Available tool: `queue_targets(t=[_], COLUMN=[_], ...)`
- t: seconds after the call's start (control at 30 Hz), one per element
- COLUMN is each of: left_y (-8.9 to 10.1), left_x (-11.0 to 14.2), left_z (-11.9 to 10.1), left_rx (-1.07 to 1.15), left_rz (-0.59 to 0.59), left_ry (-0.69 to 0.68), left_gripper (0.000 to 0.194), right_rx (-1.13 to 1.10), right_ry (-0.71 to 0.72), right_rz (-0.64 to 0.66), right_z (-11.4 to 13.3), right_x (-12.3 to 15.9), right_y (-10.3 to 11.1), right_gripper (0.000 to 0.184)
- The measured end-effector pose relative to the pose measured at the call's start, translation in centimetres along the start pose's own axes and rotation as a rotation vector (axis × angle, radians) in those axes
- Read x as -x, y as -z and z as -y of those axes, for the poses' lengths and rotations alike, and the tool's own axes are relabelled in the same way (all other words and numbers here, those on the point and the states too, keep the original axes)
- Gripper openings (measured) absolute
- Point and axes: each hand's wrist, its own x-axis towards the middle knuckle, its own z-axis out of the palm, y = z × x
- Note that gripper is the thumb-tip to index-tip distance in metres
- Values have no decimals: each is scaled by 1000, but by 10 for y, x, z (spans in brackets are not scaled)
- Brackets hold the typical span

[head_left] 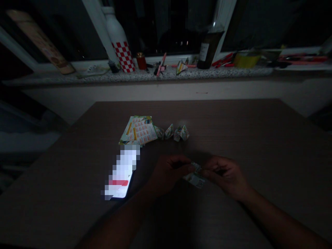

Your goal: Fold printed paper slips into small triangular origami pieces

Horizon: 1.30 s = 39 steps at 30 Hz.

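A small folded piece of printed paper [195, 179] is between my two hands, above the dark wooden table [233, 121]. My left hand [171, 171] pinches its left edge between thumb and fingers. From the other side, my right hand [224, 174] has its thumb and fingertips closed on the paper's right edge. Beyond my hands stand several folded paper shapes [169, 132] in a row. To their left lies a stack of printed paper sheets [141, 129]. The dim light hides the finer folds.
A lit phone [121, 173] lies left of my left hand. On the granite windowsill [145, 74] stand a white bottle with red checks [123, 52], a dark bottle [209, 50], a small red jar [141, 61], a yellow container [246, 60] and a tall tube [43, 43].
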Motion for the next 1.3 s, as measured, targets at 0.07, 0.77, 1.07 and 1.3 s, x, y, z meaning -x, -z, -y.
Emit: queue_targets(t=[0.07,0.77,1.07,1.3], left_y=[0,-4,-6,-6], left_x=[0,4,6,5], left_z=[-2,0,4,1], left_rx=[-26,-587,-708,-602], left_rz=[-9,-230,-189,-197], left_ry=[-1,-309,-459,-389], left_gripper=[14,14,12,11], right_rx=[-23,47,174,138], right_ry=[-31,-103,-39,-51], right_rz=[-1,-69,-98,-90], right_z=[1,-1,-1,-2], right_x=[0,-2,-3,-2], right_y=[-1,-8,-8,-6], right_gripper=[24,13,13,13])
